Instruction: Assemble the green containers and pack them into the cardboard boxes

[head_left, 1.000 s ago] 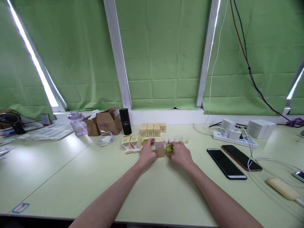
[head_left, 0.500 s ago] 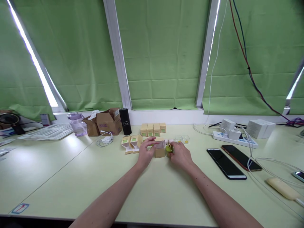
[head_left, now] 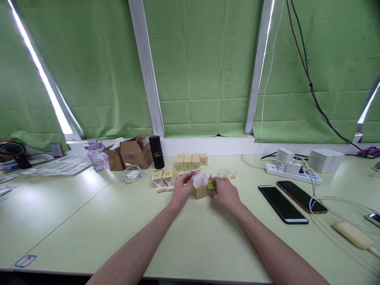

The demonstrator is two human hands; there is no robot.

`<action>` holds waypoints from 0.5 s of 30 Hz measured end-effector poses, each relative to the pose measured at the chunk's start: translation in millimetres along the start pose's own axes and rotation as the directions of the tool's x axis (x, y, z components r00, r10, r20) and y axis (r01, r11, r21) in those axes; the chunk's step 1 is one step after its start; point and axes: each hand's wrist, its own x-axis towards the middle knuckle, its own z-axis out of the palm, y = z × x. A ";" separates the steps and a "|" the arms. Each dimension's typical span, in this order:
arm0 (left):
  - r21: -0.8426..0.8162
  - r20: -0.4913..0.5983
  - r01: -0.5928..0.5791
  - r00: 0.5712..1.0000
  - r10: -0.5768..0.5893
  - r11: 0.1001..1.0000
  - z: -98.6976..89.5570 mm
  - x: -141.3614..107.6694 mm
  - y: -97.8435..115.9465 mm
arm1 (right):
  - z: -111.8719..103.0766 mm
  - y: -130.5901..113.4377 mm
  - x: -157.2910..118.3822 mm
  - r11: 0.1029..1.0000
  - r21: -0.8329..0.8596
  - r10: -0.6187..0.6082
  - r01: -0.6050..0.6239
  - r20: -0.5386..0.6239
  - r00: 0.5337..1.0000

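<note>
Just left of centre on the table, my left hand (head_left: 181, 191) has its fingertips closed at the left edge and raised flap of a small tan cardboard box (head_left: 200, 192). The box's top is up and its white inside shows. My right hand (head_left: 227, 194) grips a small rounded green object (head_left: 211, 186) close beside the box's right side; its exact kind is too small to tell. Behind my right hand lies a clear plastic holder (head_left: 231, 173) with yellow bits in it. Two small boxes with open flaps (head_left: 164, 178) are left of my left hand.
Several closed small boxes (head_left: 191, 161) stand in a row behind. A black cylinder (head_left: 156, 152), a larger carton (head_left: 136, 152) and a purple bottle (head_left: 97, 156) are at the back left. Two phones (head_left: 283, 204), a power strip (head_left: 293, 173) and loose cables are on the right.
The small box has turned and tilted slightly, and its flap now stands back, showing more of the white inside. My left fingers have drawn in against it; my right hand stays about still.
</note>
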 end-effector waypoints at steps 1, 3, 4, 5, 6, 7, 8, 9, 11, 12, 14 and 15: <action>-0.030 0.001 0.022 1.000 -0.022 0.999 -0.1 0.7 -0.9 | 0.0 0.1 0.0 1.000 -0.002 0.002 -0.002 0.003 1.000; -0.073 -0.001 0.062 0.998 -0.062 0.995 -0.2 2.2 -3.0 | 0.2 0.3 0.0 1.000 -0.001 0.007 -0.007 0.011 1.000; -0.089 0.000 0.080 0.997 -0.081 0.993 -0.2 3.1 -4.3 | 0.3 0.4 0.1 1.000 0.002 0.011 -0.011 0.015 1.000; -0.102 0.006 0.101 0.995 -0.101 0.990 -0.1 3.8 -5.6 | 0.4 0.4 0.1 1.000 0.007 0.015 -0.015 0.019 1.000; -0.115 0.018 0.125 0.992 -0.123 0.985 -0.1 4.5 -7.0 | 0.4 0.5 0.2 1.000 0.011 0.019 -0.019 0.024 1.000; -0.127 0.033 0.148 0.989 -0.145 0.981 0.0 5.0 -8.3 | 0.3 0.5 0.3 1.000 0.016 0.023 -0.023 0.029 0.999; -0.134 0.045 0.169 0.985 -0.164 0.976 0.1 5.3 -9.7 | 0.2 0.4 0.4 0.999 0.021 0.026 -0.027 0.034 0.999; -0.137 0.052 0.183 0.983 -0.177 0.974 0.1 5.6 -10.8 | 0.0 0.3 0.5 0.999 0.026 0.029 -0.030 0.039 0.999; -0.133 0.057 0.193 0.981 -0.187 0.972 0.0 5.7 -12.7 | -0.5 0.1 0.8 0.999 0.039 0.033 -0.035 0.045 0.998; -0.130 0.060 0.193 0.981 -0.186 0.973 -0.2 5.6 -13.3 | -0.7 0.0 1.0 0.998 0.047 0.035 -0.037 0.048 0.998; -0.123 0.072 0.191 0.980 -0.184 0.974 -0.7 5.5 -14.0 | -1.0 0.0 1.1 0.997 0.066 0.036 -0.039 0.051 0.998; -0.120 0.079 0.192 0.980 -0.183 0.974 -0.9 5.5 -14.2 | -1.1 0.1 1.0 0.996 0.075 0.035 -0.039 0.051 0.998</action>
